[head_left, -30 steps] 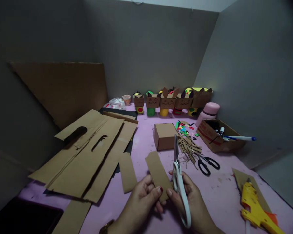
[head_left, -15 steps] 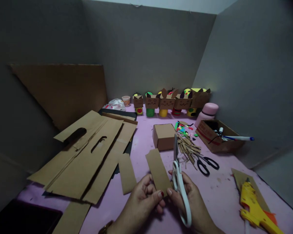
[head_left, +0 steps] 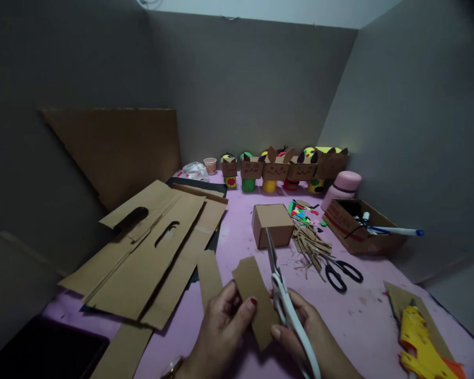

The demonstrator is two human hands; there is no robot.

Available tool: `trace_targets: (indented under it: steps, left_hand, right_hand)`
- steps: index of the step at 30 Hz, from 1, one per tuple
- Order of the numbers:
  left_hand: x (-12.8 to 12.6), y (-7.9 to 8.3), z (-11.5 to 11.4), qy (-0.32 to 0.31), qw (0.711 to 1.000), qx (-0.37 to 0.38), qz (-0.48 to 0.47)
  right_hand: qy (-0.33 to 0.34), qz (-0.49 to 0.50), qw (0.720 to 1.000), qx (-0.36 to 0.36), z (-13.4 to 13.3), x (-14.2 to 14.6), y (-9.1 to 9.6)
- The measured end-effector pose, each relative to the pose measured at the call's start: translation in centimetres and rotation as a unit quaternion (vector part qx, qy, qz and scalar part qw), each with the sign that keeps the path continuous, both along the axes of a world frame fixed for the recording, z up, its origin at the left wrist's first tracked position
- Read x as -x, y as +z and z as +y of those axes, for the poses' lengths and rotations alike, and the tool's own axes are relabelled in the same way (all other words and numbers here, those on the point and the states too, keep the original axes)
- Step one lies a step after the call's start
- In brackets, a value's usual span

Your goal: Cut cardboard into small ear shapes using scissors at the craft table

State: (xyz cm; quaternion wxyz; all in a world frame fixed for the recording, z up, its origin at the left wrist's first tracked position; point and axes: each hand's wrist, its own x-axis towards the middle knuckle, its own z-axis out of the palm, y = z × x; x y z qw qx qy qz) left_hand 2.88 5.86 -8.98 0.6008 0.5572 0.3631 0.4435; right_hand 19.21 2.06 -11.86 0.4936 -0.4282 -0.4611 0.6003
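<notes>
My left hand [head_left: 228,329] pinches a narrow cardboard strip [head_left: 254,295] between thumb and fingers, the strip tilted with its far end to the left. In my right hand [head_left: 300,331] is a pair of white-handled scissors [head_left: 286,302], blades pointing away from me and looking closed together. The right thumb lies close by the strip's right edge; whether it touches cannot be told. Another cardboard piece [head_left: 209,279] lies on the table just beyond my left hand. Past the scissors' tips sits a small closed cardboard box [head_left: 272,225].
Large cardboard sheets [head_left: 142,258] cover the left side, near a dark flat device [head_left: 43,350]. Rightward are cardboard scraps [head_left: 310,242], black-handled scissors [head_left: 342,273], an open box of pens [head_left: 355,237], a pink bottle [head_left: 344,187] and a yellow glue gun [head_left: 422,337]. Several cardboard-faced figures [head_left: 276,168] line the back.
My left hand has slid its grip farther up the strip, which now sits lower. The scissors have swung leftward, their tips now in front of the box. The view has shifted slightly.
</notes>
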Motion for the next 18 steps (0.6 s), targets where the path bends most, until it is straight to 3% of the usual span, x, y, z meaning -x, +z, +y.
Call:
trace_targets:
  steps: [4,9,12,16,18]
  left_hand:
    - [0.5,0.4,0.5,0.1,0.995,-0.017,0.003]
    - [1.0,0.2,0.5,0.103,0.994,-0.026,-0.009]
    - [0.8,0.3,0.6,0.078,0.996,0.01,-0.054]
    - [0.0,0.0,0.5,-0.055,0.991,0.096,-0.082]
    - [-0.5,-0.4,0.4,-0.088,0.987,0.116,-0.075]
  right_hand:
    - [0.031,-0.032,0.999,-0.01,0.0,-0.1,-0.5]
    - [-0.015,-0.002,0.999,0.03,0.2,-0.4,-1.5]
    - [-0.026,0.003,0.999,0.042,0.1,-0.3,-1.3]
    - [-0.066,0.009,0.997,0.031,-0.3,0.3,-0.4]
    - [-0.084,0.008,0.996,0.031,-0.3,0.5,-0.1]
